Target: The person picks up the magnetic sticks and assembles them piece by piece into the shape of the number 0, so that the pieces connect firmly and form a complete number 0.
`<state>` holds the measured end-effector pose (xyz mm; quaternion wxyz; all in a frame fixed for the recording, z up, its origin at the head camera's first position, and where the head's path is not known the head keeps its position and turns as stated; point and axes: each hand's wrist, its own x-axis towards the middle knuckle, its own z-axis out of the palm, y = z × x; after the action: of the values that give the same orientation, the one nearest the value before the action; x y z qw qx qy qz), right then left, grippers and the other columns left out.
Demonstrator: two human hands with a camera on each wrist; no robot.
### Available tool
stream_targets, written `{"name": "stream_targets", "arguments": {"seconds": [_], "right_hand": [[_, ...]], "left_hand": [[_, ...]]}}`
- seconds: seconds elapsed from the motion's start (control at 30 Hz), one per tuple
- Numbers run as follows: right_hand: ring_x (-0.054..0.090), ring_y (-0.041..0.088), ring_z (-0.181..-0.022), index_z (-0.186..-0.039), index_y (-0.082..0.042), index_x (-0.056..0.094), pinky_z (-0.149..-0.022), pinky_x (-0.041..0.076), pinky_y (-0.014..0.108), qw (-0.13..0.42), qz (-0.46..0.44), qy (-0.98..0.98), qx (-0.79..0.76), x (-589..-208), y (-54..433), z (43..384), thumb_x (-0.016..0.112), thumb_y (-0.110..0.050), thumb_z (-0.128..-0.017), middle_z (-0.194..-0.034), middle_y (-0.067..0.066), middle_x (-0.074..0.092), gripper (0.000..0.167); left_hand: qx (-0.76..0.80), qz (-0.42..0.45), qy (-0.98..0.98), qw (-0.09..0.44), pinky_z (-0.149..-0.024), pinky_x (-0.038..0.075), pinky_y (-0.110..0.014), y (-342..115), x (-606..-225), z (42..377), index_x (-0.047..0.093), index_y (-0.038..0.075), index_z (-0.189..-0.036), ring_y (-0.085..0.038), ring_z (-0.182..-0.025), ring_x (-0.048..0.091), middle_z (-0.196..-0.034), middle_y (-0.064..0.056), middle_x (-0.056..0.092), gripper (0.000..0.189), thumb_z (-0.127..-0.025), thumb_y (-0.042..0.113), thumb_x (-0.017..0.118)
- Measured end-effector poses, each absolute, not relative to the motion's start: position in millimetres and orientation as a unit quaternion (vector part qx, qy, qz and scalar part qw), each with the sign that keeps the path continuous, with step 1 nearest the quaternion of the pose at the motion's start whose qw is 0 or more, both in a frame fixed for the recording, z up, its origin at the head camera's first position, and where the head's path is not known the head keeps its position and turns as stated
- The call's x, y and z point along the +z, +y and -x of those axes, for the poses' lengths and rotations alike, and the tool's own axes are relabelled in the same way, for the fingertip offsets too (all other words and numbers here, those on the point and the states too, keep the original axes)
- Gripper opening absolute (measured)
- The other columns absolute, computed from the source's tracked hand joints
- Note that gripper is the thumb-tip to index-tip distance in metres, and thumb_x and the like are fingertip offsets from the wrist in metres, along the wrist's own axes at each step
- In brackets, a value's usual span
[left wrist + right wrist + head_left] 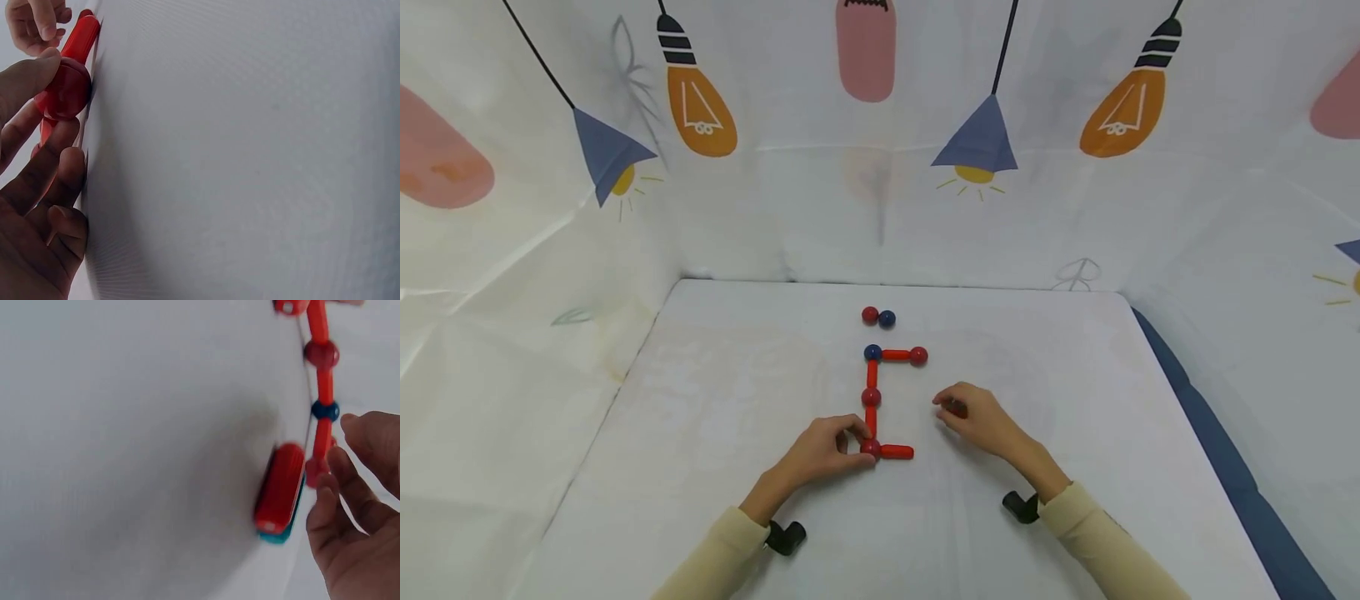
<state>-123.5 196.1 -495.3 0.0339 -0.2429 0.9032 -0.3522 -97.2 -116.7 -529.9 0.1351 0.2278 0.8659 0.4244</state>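
Note:
In the head view my left hand point(822, 450) pinches the lower red ball point(870, 449) between thumb and fingers. From that ball a red rod point(898, 452) points right, and another red rod point(871, 419) runs away to a middle red ball point(871, 397). Beyond it the chain continues by a rod to a blue ball point(872, 353), then by a rod to a red ball point(918, 356) on the right. My right hand point(988, 423) hovers to the right, fingers loosely bent. A short red stick point(280, 487) and a teal one point(275, 538) lie by those fingers; contact is unclear.
A loose red ball point(869, 315) and a dark blue ball point(887, 319) touch each other beyond the chain. The white table point(737, 358) is backed and flanked by a lamp-printed sheet point(820, 208). Dark blue fabric point(1202, 433) runs along the right edge.

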Motion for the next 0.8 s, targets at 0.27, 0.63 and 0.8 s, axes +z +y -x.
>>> {"name": "stream_targets", "arguments": {"seconds": [0.27, 0.63, 0.8], "right_hand": [[0.065, 0.023, -0.096, -0.11, -0.004, 0.074, -0.084, 0.057, 0.041, 0.027, 0.207, 0.923, -0.323, -498.4, 216.3, 138.3, 0.075, -0.01, -0.092, -0.107, 0.007, 0.072, 0.019], [0.065, 0.018, -0.092, -0.113, -0.004, 0.073, -0.084, 0.057, 0.038, 0.1, 0.214, 0.924, -0.301, -500.6, 225.7, 148.8, 0.07, -0.009, -0.095, -0.111, 0.008, 0.075, 0.018], [0.065, 0.017, -0.09, -0.113, -0.005, 0.073, -0.082, 0.056, 0.033, 0.113, 0.231, 0.917, -0.306, -498.8, 224.8, 152.5, 0.069, -0.007, -0.096, -0.108, 0.005, 0.074, 0.018]], "left_hand": [[0.431, -0.217, 0.866, 0.132, -0.067, 0.049, -0.023, -115.6, -529.6, 94.8, 0.07, 0.027, -0.106, -0.009, -0.076, 0.057, -0.092, 0.014, 0.066, 0.026, -0.086, 0.035, 0.084], [0.44, -0.218, 0.86, 0.137, -0.066, 0.048, -0.022, -114.1, -532.1, 97.1, 0.069, 0.028, -0.107, -0.008, -0.075, 0.056, -0.093, 0.013, 0.067, 0.025, -0.087, 0.035, 0.083], [0.434, -0.21, 0.865, 0.138, -0.065, 0.048, -0.022, -115.5, -530.9, 97.0, 0.069, 0.027, -0.106, -0.008, -0.074, 0.056, -0.092, 0.012, 0.067, 0.026, -0.086, 0.036, 0.083]]}}
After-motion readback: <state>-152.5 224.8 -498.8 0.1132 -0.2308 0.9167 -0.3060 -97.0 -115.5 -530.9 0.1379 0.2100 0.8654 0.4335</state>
